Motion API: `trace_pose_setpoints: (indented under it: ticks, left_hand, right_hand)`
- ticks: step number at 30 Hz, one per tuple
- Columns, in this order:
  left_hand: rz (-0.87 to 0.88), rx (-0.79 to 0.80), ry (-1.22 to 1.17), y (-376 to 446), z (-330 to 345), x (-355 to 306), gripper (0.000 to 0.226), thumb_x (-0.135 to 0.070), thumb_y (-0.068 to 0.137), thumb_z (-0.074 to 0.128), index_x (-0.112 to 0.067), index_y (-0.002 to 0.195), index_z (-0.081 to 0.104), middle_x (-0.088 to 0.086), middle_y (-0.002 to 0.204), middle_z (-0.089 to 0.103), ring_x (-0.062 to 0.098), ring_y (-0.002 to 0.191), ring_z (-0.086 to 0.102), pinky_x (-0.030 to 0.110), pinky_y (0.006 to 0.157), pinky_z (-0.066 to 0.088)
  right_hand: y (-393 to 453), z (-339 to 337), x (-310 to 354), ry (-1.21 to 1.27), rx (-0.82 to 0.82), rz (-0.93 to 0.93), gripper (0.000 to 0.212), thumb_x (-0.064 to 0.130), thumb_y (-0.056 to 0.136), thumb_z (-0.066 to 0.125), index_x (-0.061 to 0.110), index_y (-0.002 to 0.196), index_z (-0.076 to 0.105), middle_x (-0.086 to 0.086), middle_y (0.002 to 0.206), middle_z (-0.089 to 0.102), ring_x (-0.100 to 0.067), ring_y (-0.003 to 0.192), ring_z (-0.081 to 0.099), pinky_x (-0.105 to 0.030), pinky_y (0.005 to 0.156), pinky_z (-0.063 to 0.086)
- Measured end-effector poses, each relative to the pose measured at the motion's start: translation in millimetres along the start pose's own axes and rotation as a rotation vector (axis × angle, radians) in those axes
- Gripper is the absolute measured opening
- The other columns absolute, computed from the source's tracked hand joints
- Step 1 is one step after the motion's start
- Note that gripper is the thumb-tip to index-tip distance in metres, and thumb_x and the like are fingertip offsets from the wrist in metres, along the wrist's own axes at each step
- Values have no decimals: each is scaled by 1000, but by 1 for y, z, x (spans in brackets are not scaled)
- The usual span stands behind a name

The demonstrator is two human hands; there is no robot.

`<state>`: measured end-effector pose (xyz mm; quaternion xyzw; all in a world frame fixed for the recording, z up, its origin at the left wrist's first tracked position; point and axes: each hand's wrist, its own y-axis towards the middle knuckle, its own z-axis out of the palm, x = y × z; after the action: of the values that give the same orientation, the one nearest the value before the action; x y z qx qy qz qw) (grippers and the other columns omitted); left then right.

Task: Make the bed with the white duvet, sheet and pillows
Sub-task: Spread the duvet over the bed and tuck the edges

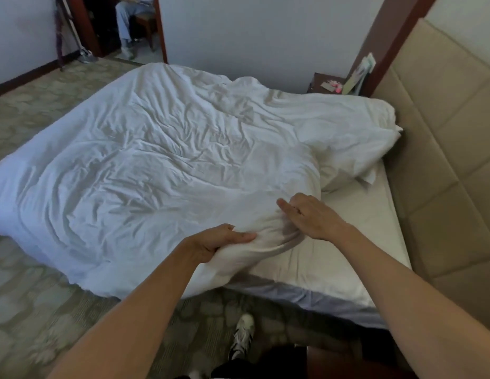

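Roughly midway, judged from the head view, the only view here. White duvet lies spread over most of the bed, heavily creased, its far and left edges hanging toward the patterned carpet; it does not yet reach the head end. Left hand grips the near corner of the duvet, fingers curled under a bunched fold, thumb on top. Right hand rests on the same bunched edge just beside it, knuckles bent into the cloth; whether it truly pinches fabric cannot be told from this angle. Sheet is on the mattress and looks fairly smooth where exposed, a bare strip between the duvet edge and the padded headboard. Pillows sit near the headboard, partly buried under the duvet's upper edge, tilted, not squared. Bedside stand with small items stands beyond the far corner. Judgement: sheet done; duvet laid but unsmoothed and crooked at the top. Remaining: pull this corner straight, flatten creases, free and set the pillows.
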<state>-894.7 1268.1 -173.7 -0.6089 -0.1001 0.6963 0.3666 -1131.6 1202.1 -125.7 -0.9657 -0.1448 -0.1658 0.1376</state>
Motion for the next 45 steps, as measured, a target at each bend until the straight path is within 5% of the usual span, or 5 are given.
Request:
trace_pose_setpoints:
  ticks: [4, 11, 27, 36, 45]
  left_hand:
    - [-46, 97, 124, -20, 42, 18, 67, -36, 66, 87, -2, 119, 64, 13, 115, 70, 28, 110, 66, 41, 101, 50]
    - [-169, 335, 338, -48, 135, 63, 28, -14, 87, 73, -20, 59, 77, -5, 69, 71, 6, 67, 67, 21, 66, 54]
    - [-152, 168, 443, -40, 223, 144, 59, -56, 73, 75, -18, 117, 69, 2, 120, 67, 19, 112, 61, 30, 97, 47]
    - [-207, -17, -222, -13, 226, 116, 102, -80, 66, 63, -14, 141, 47, 10, 129, 59, 22, 113, 58, 38, 109, 35]
    - [87, -325, -467, 41, 193, 88, 58, 17, 83, 55, -9, 132, 41, 13, 119, 61, 22, 89, 63, 35, 65, 58]
  right_hand:
    - [-58, 8, -11, 104, 118, 332, 75, 85, 72, 49, 11, 76, 54, -6, 75, 61, -21, 67, 61, -33, 65, 51]
    - [-162, 49, -39, -127, 407, 484, 46, 44, 86, 68, 5, 109, 60, -18, 116, 62, -30, 98, 62, -27, 71, 45]
    - [-301, 54, -106, 354, -641, 658, 11, 8, 84, 47, 12, 75, 51, -21, 90, 65, -39, 85, 57, -30, 66, 28]
    - [-291, 82, -68, 283, -606, 352, 11, 7, 82, 46, 9, 80, 56, -13, 73, 62, -38, 74, 59, -47, 63, 47]
    - [-273, 88, -69, 388, -135, 226, 12, 23, 91, 62, 16, 98, 69, 2, 90, 71, -12, 85, 65, -41, 78, 55]
